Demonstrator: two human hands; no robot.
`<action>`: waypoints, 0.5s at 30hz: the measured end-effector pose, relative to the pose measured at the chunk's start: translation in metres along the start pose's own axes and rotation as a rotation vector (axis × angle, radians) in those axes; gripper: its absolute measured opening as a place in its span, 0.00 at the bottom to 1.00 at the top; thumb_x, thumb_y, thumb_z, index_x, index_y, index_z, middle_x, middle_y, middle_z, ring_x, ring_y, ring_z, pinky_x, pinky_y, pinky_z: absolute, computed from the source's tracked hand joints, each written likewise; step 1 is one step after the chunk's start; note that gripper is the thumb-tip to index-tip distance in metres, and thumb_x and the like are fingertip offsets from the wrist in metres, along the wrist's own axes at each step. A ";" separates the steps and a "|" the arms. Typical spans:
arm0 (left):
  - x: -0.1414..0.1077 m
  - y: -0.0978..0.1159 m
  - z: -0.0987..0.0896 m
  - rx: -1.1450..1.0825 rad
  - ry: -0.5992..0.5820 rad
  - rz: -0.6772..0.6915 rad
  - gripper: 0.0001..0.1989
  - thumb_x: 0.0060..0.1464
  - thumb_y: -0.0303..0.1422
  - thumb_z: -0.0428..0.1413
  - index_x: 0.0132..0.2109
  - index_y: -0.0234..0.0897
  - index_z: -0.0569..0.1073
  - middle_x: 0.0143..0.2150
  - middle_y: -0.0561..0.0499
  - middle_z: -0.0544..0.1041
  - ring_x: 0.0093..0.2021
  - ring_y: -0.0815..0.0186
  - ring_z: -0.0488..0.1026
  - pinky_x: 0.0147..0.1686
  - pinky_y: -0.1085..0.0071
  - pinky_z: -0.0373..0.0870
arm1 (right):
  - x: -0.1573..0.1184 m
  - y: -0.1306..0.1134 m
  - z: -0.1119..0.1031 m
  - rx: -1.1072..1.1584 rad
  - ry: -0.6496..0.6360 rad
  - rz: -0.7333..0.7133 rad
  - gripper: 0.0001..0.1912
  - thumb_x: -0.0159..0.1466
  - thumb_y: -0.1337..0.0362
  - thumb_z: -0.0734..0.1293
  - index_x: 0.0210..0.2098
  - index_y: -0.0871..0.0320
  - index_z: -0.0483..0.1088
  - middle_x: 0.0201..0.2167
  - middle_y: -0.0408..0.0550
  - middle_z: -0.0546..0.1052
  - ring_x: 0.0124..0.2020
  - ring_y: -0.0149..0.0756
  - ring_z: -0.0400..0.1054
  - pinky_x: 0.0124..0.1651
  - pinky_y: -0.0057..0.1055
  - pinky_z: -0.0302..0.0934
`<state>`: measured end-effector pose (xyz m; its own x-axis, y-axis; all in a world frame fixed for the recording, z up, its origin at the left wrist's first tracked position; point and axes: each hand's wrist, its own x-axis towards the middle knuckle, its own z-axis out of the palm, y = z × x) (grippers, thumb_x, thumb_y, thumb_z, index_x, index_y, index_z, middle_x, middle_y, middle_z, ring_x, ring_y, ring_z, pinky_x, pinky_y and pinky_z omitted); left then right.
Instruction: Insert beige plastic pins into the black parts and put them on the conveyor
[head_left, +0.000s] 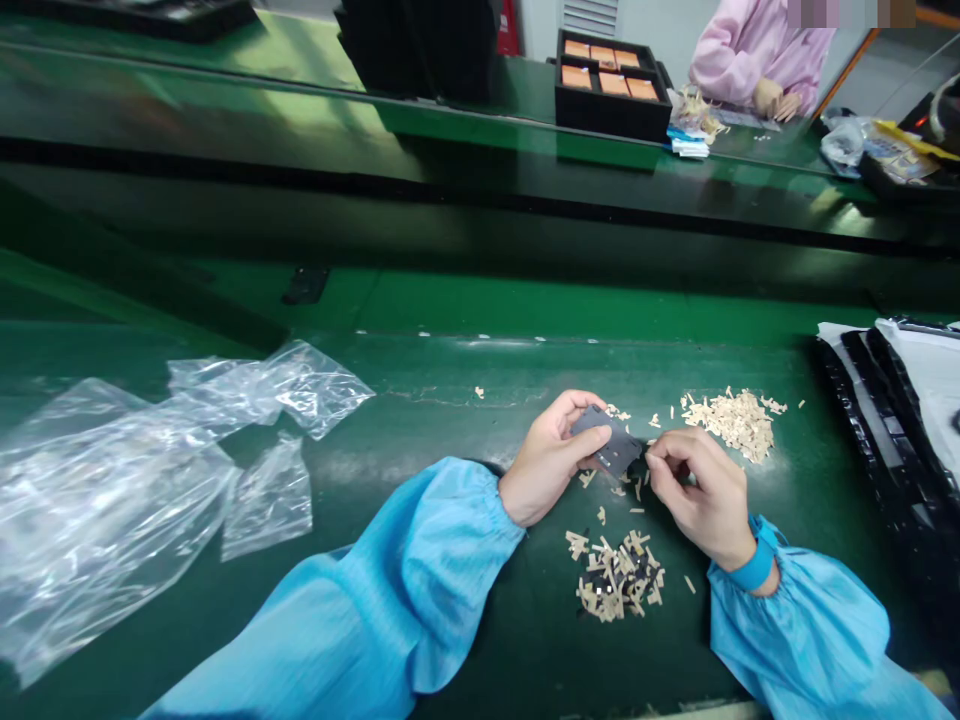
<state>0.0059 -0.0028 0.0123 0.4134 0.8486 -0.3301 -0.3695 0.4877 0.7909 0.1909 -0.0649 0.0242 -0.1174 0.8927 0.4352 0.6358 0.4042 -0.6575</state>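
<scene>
My left hand [551, 455] holds a thin dark grey plate [616, 450], its thumb on the upper face. Close to the plate's right edge, my right hand [697, 485] has thumb and forefinger pinched together; what lies between them is too small to tell. Below the hands is a pile of small beige strips mixed with black bits [619, 578]. A heap of small beige pieces [735, 422] lies beyond my right hand, and a few loose ones are scattered around the plate.
Clear plastic bags [150, 470] cover the left of the green table [420, 520]. Black trays with white sheets [892, 430] stand at the right. Across a raised ledge are a black box of orange items [611, 108] and a person in pink sleeves [739, 60].
</scene>
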 end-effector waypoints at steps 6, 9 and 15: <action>0.000 -0.002 0.000 0.005 0.008 0.020 0.20 0.46 0.34 0.68 0.43 0.38 0.69 0.37 0.55 0.72 0.28 0.73 0.70 0.25 0.78 0.72 | 0.000 -0.003 0.001 0.005 -0.019 -0.004 0.07 0.68 0.72 0.66 0.39 0.53 0.69 0.32 0.45 0.74 0.30 0.34 0.67 0.31 0.32 0.64; 0.001 -0.003 0.000 0.016 0.010 0.036 0.19 0.46 0.34 0.68 0.43 0.38 0.69 0.37 0.55 0.72 0.28 0.74 0.69 0.25 0.78 0.71 | 0.000 -0.004 0.001 0.018 -0.021 0.002 0.07 0.68 0.72 0.66 0.39 0.53 0.69 0.32 0.45 0.73 0.29 0.33 0.66 0.31 0.32 0.63; 0.002 -0.005 -0.001 0.031 0.008 0.044 0.18 0.47 0.34 0.67 0.44 0.38 0.70 0.38 0.54 0.73 0.29 0.73 0.70 0.25 0.78 0.71 | 0.000 -0.006 0.002 0.033 -0.029 0.017 0.07 0.68 0.72 0.66 0.39 0.53 0.69 0.31 0.44 0.73 0.28 0.33 0.65 0.30 0.31 0.63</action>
<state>0.0072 -0.0035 0.0072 0.3907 0.8708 -0.2985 -0.3609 0.4432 0.8205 0.1860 -0.0673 0.0270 -0.1293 0.9047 0.4059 0.6127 0.3948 -0.6847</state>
